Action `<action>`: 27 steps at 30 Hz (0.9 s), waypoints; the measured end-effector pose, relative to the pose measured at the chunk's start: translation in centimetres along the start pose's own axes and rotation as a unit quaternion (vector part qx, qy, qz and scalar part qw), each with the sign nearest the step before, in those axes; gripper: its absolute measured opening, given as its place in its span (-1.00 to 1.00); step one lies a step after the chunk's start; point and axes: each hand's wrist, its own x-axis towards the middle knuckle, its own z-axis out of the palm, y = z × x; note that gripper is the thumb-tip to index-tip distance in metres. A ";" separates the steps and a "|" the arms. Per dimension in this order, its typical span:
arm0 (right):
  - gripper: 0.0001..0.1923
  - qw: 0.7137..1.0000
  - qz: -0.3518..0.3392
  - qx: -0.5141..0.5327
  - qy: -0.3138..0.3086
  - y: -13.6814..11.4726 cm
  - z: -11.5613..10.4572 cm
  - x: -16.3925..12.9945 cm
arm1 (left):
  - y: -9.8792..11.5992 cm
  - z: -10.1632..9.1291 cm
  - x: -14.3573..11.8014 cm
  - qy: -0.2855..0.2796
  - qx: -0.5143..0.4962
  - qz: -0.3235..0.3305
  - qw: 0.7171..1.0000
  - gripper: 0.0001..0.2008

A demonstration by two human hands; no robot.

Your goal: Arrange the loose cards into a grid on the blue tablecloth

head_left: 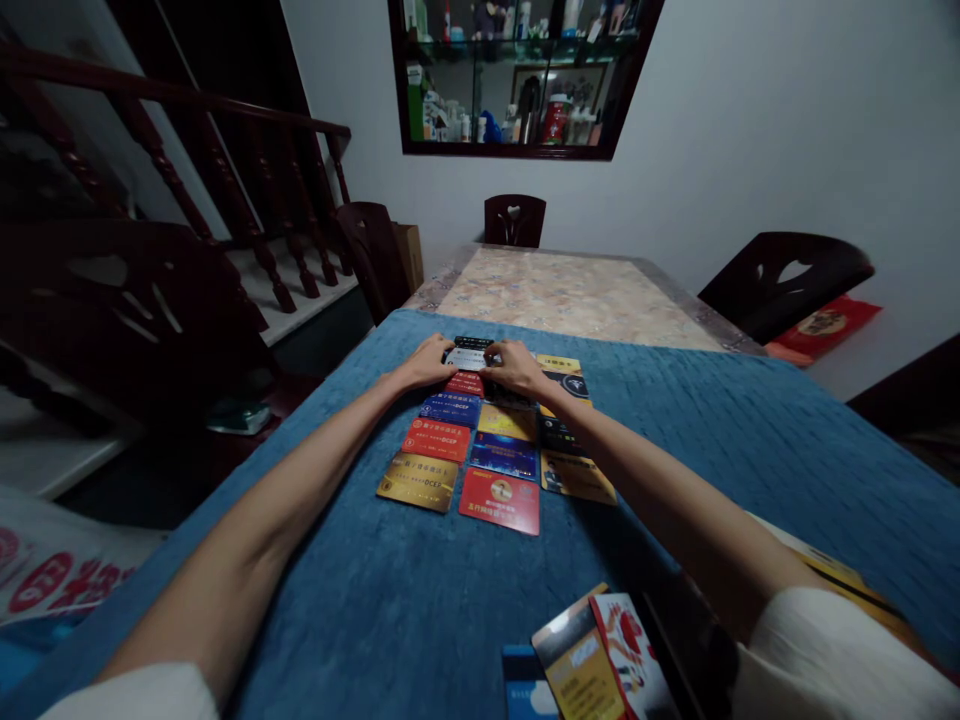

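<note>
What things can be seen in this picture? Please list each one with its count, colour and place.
cards in grid: about a dozen, red, blue, gold and dark, in three columns on the blue cloth
top card: one, white and dark, far end of the grid, under both hands
loose cards: a few, blue, gold, white-red, on the cloth at the near edge
blue cloth: one, covers the near part of the table
table: one, marbled beige top, bare at the far end
chairs: four, dark wood, around the table
stair railing: one, dark wood, left
wall cabinet: one, dark frame, holds bottles and jars
red packet: one, right, behind a chair
left hand: on the top card's left edge
right hand: on the top card's right edge
</note>
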 end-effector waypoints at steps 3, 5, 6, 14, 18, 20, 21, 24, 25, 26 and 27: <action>-0.66 1.000 -0.002 0.006 -0.007 -0.1 0.0 0.0 | 0.1 -0.1 -0.1 -0.001 0.007 -0.010 1.000 -0.67; -0.69 1.000 -0.003 0.009 -0.011 -0.2 -0.1 -0.1 | 0.1 -0.1 -0.2 -0.002 0.011 -0.018 1.000 -0.62; -0.71 1.000 -0.002 0.010 -0.012 -0.2 -0.1 -0.1 | 0.1 -0.1 -0.2 -0.002 0.013 -0.020 1.000 -0.61; -0.75 1.000 0.018 0.004 -0.021 -0.6 -0.4 -0.5 | 0.3 -0.4 -0.3 0.001 0.017 -0.013 1.000 -0.67; -0.73 0.999 0.028 -0.006 -0.025 -0.8 -0.6 -0.6 | 0.7 -0.5 -0.2 -0.012 0.024 -0.003 1.000 -0.71; -0.72 0.999 0.032 -0.013 -0.028 -0.8 -0.7 -0.7 | 0.7 -0.5 -0.1 -0.012 0.027 -0.005 1.000 -0.71; -0.72 0.999 0.034 -0.017 -0.029 -0.9 -0.7 -0.7 | 0.7 -0.5 0.0 -0.013 0.028 -0.007 1.000 -0.71; -0.71 0.998 0.037 -0.027 -0.032 -1.0 -0.9 -0.7 | 0.8 -0.4 0.0 -0.013 0.032 -0.012 0.999 -0.70; -0.71 0.998 0.038 -0.031 -0.033 -1.1 -0.9 -0.8 | 0.8 -0.4 0.0 -0.013 0.033 -0.013 0.999 -0.69; -0.70 0.998 0.037 -0.034 -0.033 -1.1 -1.0 -0.8 | 0.8 -0.4 -0.1 -0.013 0.033 -0.013 0.999 -0.68; -0.70 0.998 0.036 -0.037 -0.033 -1.1 -1.1 -0.9 | 0.8 -0.4 -0.2 -0.011 0.034 -0.013 0.999 -0.68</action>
